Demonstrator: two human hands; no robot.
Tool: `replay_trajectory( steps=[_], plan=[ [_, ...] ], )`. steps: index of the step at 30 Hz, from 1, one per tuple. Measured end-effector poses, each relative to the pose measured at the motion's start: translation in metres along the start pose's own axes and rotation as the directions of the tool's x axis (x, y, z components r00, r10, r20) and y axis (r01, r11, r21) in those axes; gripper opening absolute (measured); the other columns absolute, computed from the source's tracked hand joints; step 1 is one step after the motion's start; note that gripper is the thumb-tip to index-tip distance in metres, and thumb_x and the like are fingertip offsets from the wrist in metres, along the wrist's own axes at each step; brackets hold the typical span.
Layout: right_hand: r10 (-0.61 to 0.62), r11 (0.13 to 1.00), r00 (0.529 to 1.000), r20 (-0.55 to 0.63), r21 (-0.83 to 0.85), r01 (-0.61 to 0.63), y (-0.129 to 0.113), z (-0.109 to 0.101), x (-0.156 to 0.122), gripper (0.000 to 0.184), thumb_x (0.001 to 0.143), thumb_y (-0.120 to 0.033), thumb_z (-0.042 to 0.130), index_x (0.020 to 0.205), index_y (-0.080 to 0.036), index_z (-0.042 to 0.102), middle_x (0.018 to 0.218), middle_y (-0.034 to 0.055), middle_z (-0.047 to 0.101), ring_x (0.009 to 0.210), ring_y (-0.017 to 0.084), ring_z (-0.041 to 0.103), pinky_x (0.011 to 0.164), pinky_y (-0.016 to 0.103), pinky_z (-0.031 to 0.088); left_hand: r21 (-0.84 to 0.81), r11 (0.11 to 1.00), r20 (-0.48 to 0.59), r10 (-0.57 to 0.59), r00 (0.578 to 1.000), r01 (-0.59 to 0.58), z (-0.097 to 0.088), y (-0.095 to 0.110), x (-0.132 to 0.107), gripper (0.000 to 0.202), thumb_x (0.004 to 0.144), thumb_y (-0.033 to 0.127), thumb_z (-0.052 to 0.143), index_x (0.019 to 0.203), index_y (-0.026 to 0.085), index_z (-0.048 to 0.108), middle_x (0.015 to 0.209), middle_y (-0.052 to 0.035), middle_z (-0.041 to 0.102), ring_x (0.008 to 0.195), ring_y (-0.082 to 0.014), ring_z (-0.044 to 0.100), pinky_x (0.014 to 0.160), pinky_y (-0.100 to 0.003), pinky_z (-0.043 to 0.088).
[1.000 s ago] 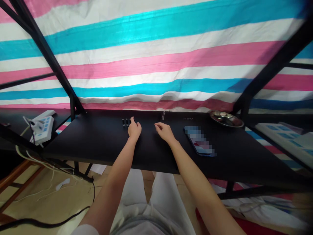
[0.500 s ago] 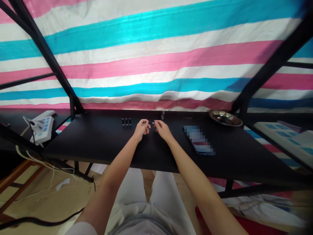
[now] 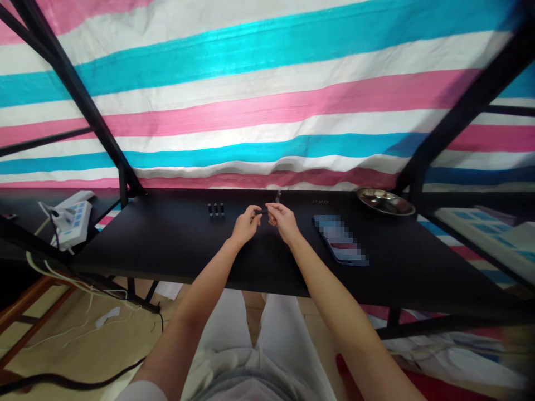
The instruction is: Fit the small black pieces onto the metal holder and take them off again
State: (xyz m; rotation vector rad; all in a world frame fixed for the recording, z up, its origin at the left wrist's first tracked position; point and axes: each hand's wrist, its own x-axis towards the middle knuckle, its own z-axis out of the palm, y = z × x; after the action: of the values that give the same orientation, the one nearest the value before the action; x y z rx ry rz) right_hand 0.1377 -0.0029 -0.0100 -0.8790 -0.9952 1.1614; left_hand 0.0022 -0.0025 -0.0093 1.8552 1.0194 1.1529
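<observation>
Both hands meet over the black table (image 3: 167, 245), pinching one small dark stick-shaped piece (image 3: 262, 211) that lies level between them. My left hand (image 3: 246, 225) is closed on its left end, and my right hand (image 3: 282, 219) grips the right end. Fingers cover much of the piece, so its exact kind is unclear. To the left, three small black cylinders with pale tips (image 3: 216, 210) stand in a row. Just behind my right hand is a little clear item (image 3: 278, 196), too small to name.
A phone (image 3: 340, 240) with a blurred-out screen lies right of my hands. Behind it sit several tiny pieces (image 3: 320, 203). A shiny metal plate (image 3: 387, 201) rests at the back right. Black frame posts rise at both sides; a white power strip (image 3: 75, 225) is at far left.
My hands have shifted slightly right and turned, with the fingers closer around the dark piece. The things on the table stay where they were.
</observation>
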Motion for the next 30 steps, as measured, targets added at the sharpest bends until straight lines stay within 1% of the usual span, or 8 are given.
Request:
replay_trajectory(
  steps=[2,5,8,11,17,21,25,30],
  plan=[
    [0.022,0.999,1.000,0.021,0.038,-0.023,-0.001,0.000,0.000,0.028,0.061,-0.036,0.068,0.081,-0.018,0.059,0.044,-0.0097,0.039,0.038,0.004,0.030,0.041,0.022,0.025,0.163,0.986,-0.020,0.035,0.999,-0.031,-0.001,-0.001,-0.002,0.021,0.085,0.030,0.045,0.103,0.020,0.051,0.064,0.0036,0.054,0.058,-0.0084,0.052,0.062,-0.020,0.041],
    [0.032,0.998,0.999,0.043,0.059,-0.035,-0.003,0.000,0.000,0.027,0.062,-0.035,0.068,0.081,-0.018,0.059,0.043,-0.0102,0.037,0.038,0.004,0.029,0.041,0.022,0.025,0.319,0.947,-0.043,0.038,0.998,-0.022,-0.003,0.001,-0.004,0.024,0.085,0.036,0.045,0.100,0.020,0.055,0.068,0.0017,0.056,0.060,-0.0096,0.052,0.062,-0.020,0.039],
    [0.020,0.998,0.998,0.054,0.060,-0.023,-0.005,0.000,-0.001,0.026,0.064,-0.034,0.067,0.082,-0.019,0.058,0.043,-0.0106,0.037,0.037,0.004,0.029,0.042,0.022,0.025,0.380,0.924,-0.053,0.063,0.997,-0.039,-0.005,0.003,-0.005,0.026,0.085,0.039,0.044,0.095,0.020,0.058,0.071,0.0007,0.058,0.060,-0.0096,0.050,0.061,-0.020,0.037],
    [0.013,0.998,0.998,0.061,0.068,-0.017,-0.006,0.002,-0.002,0.024,0.064,-0.032,0.067,0.082,-0.019,0.059,0.042,-0.0108,0.036,0.037,0.004,0.028,0.042,0.022,0.026,0.373,0.927,-0.057,0.073,0.996,-0.047,-0.005,0.005,-0.005,0.027,0.085,0.040,0.044,0.088,0.018,0.058,0.067,0.0015,0.055,0.056,-0.0086,0.046,0.058,-0.020,0.035],
    [0.001,0.998,0.998,0.062,0.061,-0.004,-0.008,0.005,-0.004,0.024,0.063,-0.031,0.067,0.082,-0.019,0.058,0.042,-0.0108,0.038,0.038,0.004,0.029,0.043,0.022,0.026,0.217,0.976,-0.108,0.045,0.993,-0.020,-0.003,0.005,-0.003,0.036,0.084,0.045,0.042,0.064,0.016,0.048,0.053,0.0051,0.039,0.050,-0.0067,0.036,0.052,-0.019,0.030],
    [-0.027,0.999,0.998,0.052,0.048,0.025,-0.007,0.007,-0.005,0.024,0.064,-0.032,0.066,0.082,-0.019,0.057,0.043,-0.0103,0.039,0.039,0.004,0.030,0.044,0.022,0.026,-0.013,0.996,-0.114,-0.095,0.989,0.094,0.000,0.004,0.000,0.043,0.082,0.051,0.040,0.056,0.017,0.036,0.048,0.0061,0.034,0.042,-0.0055,0.035,0.045,-0.019,0.029],
    [-0.059,0.998,0.998,0.016,0.021,0.059,-0.004,0.008,-0.004,0.025,0.064,-0.033,0.066,0.083,-0.018,0.057,0.044,-0.0091,0.042,0.041,0.005,0.034,0.044,0.022,0.027,-0.243,0.949,-0.077,-0.228,0.971,0.203,0.002,0.007,0.002,0.047,0.079,0.057,0.042,0.054,0.019,0.032,0.043,0.0071,0.033,0.034,-0.0045,0.034,0.039,-0.019,0.027],
    [-0.078,0.997,0.997,-0.003,-0.004,0.078,-0.001,0.007,-0.003,0.026,0.064,-0.034,0.065,0.083,-0.018,0.058,0.046,-0.0086,0.043,0.042,0.005,0.034,0.044,0.022,0.026,-0.353,0.889,-0.028,-0.321,0.947,0.291,0.001,0.011,0.003,0.051,0.076,0.061,0.044,0.051,0.019,0.030,0.036,0.0071,0.032,0.030,-0.0043,0.033,0.036,-0.019,0.023]
  ],
)
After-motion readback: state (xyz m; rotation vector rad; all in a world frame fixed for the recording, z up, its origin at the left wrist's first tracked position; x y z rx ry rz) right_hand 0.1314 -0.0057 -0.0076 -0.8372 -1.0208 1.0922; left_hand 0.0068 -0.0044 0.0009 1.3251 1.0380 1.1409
